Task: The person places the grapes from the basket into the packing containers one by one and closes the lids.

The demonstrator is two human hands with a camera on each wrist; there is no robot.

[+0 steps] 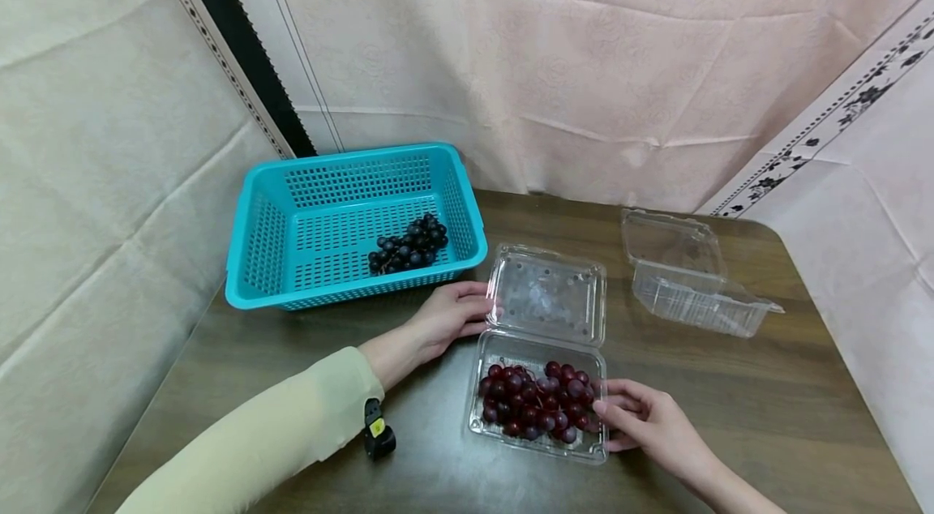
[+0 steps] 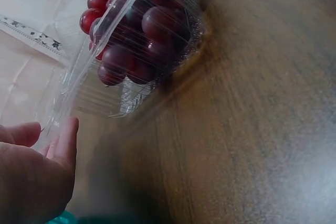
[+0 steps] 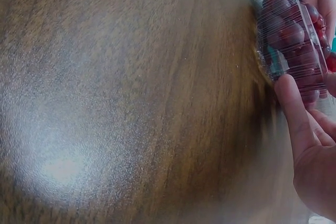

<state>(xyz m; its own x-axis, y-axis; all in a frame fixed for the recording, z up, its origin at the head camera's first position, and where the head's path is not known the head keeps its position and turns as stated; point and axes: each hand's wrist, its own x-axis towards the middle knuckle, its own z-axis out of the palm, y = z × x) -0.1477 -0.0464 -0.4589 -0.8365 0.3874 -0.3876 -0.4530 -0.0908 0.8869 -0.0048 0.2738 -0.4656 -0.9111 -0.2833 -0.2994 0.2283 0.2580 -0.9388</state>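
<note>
A clear plastic clamshell box (image 1: 536,449) sits on the table with its lid (image 1: 547,299) folded back behind it. Red grapes (image 1: 536,400) in a bunch fill much of the box's base. My left hand (image 1: 454,318) pinches the lid's left edge near the hinge, thumb and fingers on either side of it in the left wrist view. At the base's right wall, my right hand (image 1: 642,421) grips with the thumb over the rim and the fingers along the outside. The right wrist view shows its fingers (image 3: 294,111) against the ribbed wall.
A blue perforated basket (image 1: 266,303) stands at the back left, holding a bunch of black grapes (image 1: 410,245). A second clear clamshell box (image 1: 696,307) lies open at the back right. Cloth curtains (image 1: 584,68) hang behind and beside the wooden table (image 1: 788,400).
</note>
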